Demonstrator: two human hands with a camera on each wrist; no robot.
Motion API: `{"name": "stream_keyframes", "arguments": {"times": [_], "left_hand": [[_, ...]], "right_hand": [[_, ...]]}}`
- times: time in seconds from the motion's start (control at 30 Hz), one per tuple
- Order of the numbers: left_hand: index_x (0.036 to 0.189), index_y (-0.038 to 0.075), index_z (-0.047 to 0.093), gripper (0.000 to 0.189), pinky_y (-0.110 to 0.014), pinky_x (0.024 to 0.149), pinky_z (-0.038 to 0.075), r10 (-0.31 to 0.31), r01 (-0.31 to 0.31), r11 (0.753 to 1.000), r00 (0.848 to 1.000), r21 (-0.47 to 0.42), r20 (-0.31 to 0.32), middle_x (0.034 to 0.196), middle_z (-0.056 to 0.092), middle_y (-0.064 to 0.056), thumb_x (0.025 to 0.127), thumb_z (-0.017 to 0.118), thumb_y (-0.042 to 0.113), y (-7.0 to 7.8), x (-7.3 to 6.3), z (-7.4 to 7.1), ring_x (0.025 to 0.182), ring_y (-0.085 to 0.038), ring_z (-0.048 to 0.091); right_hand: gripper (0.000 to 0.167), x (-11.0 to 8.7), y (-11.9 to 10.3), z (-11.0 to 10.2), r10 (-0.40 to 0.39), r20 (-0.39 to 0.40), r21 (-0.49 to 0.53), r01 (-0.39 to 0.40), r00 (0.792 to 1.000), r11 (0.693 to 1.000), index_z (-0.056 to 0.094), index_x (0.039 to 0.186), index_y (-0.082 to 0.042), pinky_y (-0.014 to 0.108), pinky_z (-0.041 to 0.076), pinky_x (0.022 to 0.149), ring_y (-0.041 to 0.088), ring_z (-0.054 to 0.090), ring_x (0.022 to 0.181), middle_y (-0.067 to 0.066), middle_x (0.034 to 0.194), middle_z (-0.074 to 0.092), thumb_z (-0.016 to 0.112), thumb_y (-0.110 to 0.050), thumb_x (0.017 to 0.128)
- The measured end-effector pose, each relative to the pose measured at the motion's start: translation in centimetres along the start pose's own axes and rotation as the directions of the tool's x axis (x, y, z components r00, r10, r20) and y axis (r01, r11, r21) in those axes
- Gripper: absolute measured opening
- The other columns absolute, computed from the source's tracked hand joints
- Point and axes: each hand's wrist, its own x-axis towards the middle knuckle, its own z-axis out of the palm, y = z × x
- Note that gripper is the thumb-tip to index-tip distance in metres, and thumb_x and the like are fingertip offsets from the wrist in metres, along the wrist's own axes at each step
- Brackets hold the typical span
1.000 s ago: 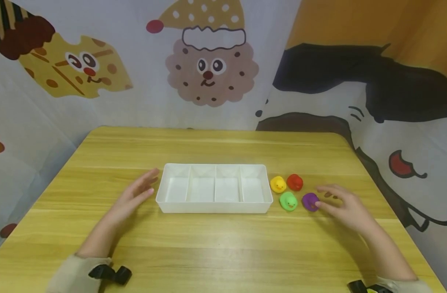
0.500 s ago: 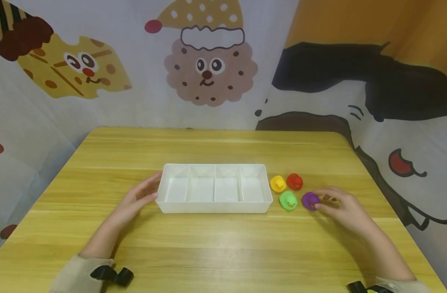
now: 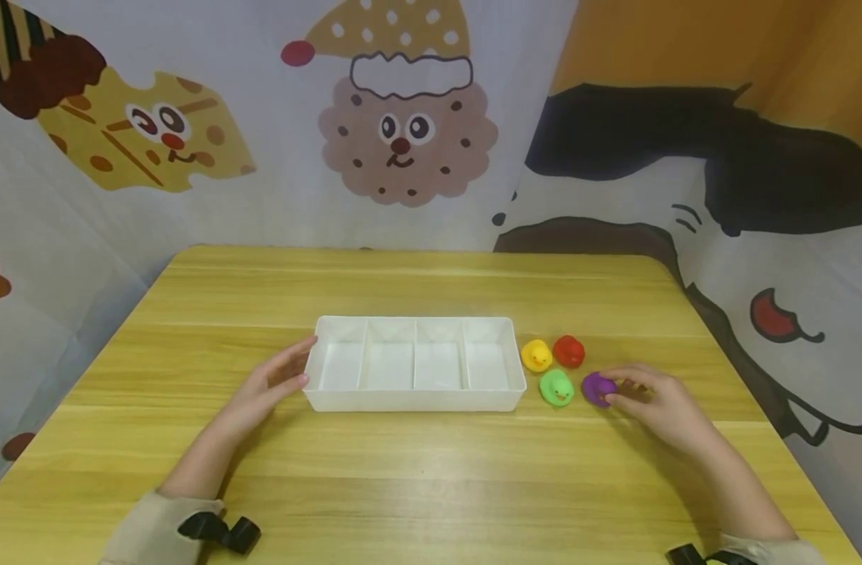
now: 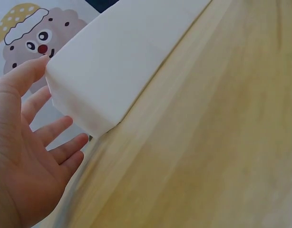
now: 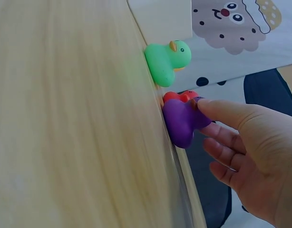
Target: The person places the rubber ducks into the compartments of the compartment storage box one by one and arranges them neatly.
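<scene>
A white tray (image 3: 412, 401) with several compartments in a row stands on the table. My left hand (image 3: 260, 392) is at its left end; in the left wrist view the thumb touches the corner of the tray (image 4: 112, 61) and the fingers are loosely spread. To the right of the tray, my right hand (image 3: 671, 408) pinches the head of a purple rubber duck (image 3: 593, 390) between thumb and fingers. The duck's base looks to be on the table. Beside it sit a green duck (image 3: 556, 388), a yellow duck (image 3: 536, 356) and a red duck (image 3: 569, 351).
The wooden table (image 3: 416, 486) has its far edge against a cloth (image 3: 261, 220) printed with cartoon figures. In the right wrist view the red duck (image 5: 172, 96) is partly hidden behind the purple one. Black straps (image 3: 219, 532) circle both wrists.
My left hand has moved right and come to touch the tray's left end. The right fingers have closed in on the purple duck's head. The tray and the other ducks stay put.
</scene>
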Motion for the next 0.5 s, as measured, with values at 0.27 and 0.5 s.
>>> {"name": "stream_keyframes", "arguments": {"times": [0.27, 0.5], "left_hand": [[0.15, 0.009, 0.032, 0.055, -0.018, 0.096, 0.038, -0.004, 0.004, 1.0, 1.0, -0.011, 0.004, 0.146, 0.037, -0.021, 0.099, 0.053, 0.01, 0.0, 0.0, 0.0, 0.132, -0.038, 0.034], [0.15, 0.009, 0.031, 0.055, -0.018, 0.096, 0.038, -0.003, 0.003, 1.0, 1.0, -0.008, 0.007, 0.147, 0.036, -0.022, 0.099, 0.052, 0.01, -0.1, 0.0, 0.0, 0.132, -0.04, 0.033]], "right_hand": [[0.026, 0.0, -0.4, -0.2, 0.01, -0.016, -0.002, -0.01, 1.0, 1.0, 0.072, 0.108, -0.013, 0.021, 0.047, 0.07, 0.01, 0.057, 0.082, -0.006, 0.097, 0.067, 0.076, -0.013, 0.082], [0.026, 0.2, -1.4, -0.7, 0.008, -0.052, -0.029, -0.01, 0.999, 1.0, 0.072, 0.106, -0.012, 0.023, 0.044, 0.067, 0.009, 0.051, 0.081, -0.006, 0.094, 0.065, 0.077, -0.012, 0.081]]}}
